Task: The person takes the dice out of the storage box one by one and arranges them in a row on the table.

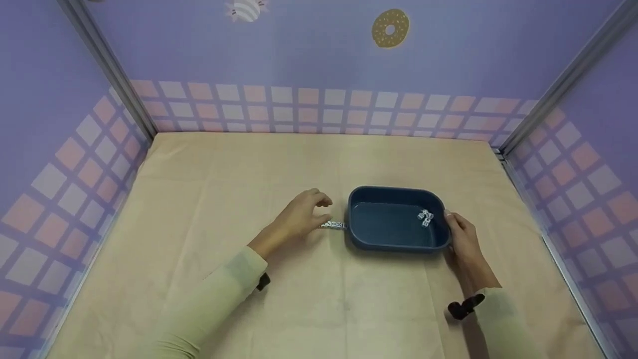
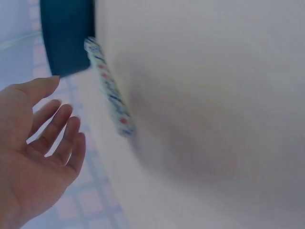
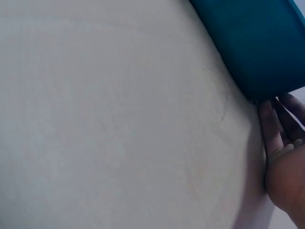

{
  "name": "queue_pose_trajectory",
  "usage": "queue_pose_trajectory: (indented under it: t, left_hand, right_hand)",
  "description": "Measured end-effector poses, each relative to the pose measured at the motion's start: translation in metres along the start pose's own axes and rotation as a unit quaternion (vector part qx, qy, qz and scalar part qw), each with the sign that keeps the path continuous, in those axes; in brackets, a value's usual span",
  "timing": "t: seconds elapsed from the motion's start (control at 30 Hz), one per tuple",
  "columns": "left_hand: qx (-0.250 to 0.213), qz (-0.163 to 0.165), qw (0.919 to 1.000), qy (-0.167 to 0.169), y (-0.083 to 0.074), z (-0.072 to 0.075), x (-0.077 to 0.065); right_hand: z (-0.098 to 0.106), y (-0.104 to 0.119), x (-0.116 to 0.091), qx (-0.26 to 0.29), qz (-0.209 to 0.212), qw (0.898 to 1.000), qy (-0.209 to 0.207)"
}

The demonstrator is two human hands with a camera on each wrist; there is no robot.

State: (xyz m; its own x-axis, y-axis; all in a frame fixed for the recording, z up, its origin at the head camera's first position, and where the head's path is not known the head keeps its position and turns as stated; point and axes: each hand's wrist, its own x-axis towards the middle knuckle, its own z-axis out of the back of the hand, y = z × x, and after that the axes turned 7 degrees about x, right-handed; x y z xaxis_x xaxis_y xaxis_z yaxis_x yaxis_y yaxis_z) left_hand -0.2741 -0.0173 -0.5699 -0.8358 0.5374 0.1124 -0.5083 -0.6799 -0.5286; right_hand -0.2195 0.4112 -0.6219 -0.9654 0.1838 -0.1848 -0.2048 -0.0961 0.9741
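A deep blue rectangular tub [image 1: 389, 244] with rounded corners sits right of centre on the cloth. Inside it, near the right end, a few small white dice [image 1: 425, 217] lie close together. More white dice with blue and red pips form a straight row [image 2: 109, 90] on the cloth, running up to the tub's left end. My left hand [image 1: 301, 214] is beside the outer end of this row, fingers apart and loosely bent, holding nothing. At the tub's right end, my right hand [image 1: 464, 237] holds the wall, thumb at the rim; its other fingers [image 3: 270, 126] reach the lower outside.
A creased beige cloth [image 1: 239, 169] covers the table. Purple panels with pink and white checks [image 1: 309, 109] stand at the back and both sides, joined by grey metal posts [image 1: 117, 75]. Dark wrist devices [image 1: 466, 306] are worn at both sleeves.
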Motion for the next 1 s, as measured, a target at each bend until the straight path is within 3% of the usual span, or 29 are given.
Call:
queue_pose_trajectory:
  t: [0.17, 0.3, 0.57, 0.77, 1.0]
  left_hand:
    - [-0.013, -0.051, 0.9976, -0.046, -0.041, -0.01, 0.024]
    - [-0.023, -0.071, 0.9947, -0.071, -0.072, -0.031, 0.045]
    - [-0.048, -0.072, 0.995, -0.05, -0.121, -0.088, 0.084]
    - [-0.068, -0.039, 0.9969, -0.002, -0.139, -0.117, 0.108]
    - [-0.034, -0.009, 0.9987, 0.038, -0.133, -0.139, 0.121]
  right_hand:
    - [-0.002, 0.009, -0.003, -0.001, -0.013, 1.0, 0.006]
    - [0.0, 0.006, -0.001, -0.013, -0.008, 1.0, 0.01]
    - [0.0, -0.005, 0.003, -0.03, 0.001, 1.0, 0.008]
    - [-0.002, -0.008, 0.0, -0.012, 0.018, 1.0, 0.006]
    - [0.004, -0.009, 0.004, 0.0, 0.009, 1.0, 0.003]
